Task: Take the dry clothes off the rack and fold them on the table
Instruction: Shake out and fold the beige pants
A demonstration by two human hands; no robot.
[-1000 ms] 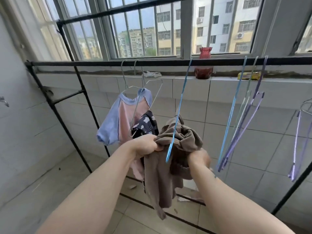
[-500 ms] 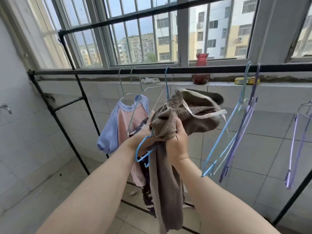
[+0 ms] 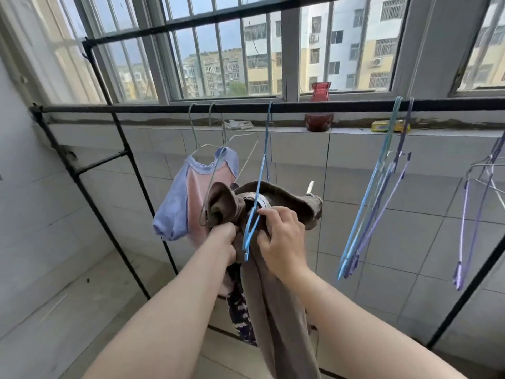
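A brown-grey garment [image 3: 276,302] hangs bunched in front of the black rack's rail [image 3: 164,108]. My left hand [image 3: 225,236] grips its bunched cloth together with a dark patterned garment [image 3: 241,315] that hangs below. My right hand [image 3: 281,236] holds the brown cloth on the right, its fingers touching the blue hanger [image 3: 257,203], which hooks on the rail. A small blue-and-pink shirt [image 3: 191,192] hangs on a wire hanger to the left.
Several empty blue and purple hangers [image 3: 379,192] dangle from the rail at right, more [image 3: 475,214] at the far right. A red vase [image 3: 319,110] and a yellow box [image 3: 388,126] sit on the sill. The rack's leg [image 3: 464,294] slants at right. Tiled floor lies below.
The brown garment has dropped lower from its raised bunch. My right hand moved from gripping under the cloth to the right side of the blue hanger, which now hangs straighter.
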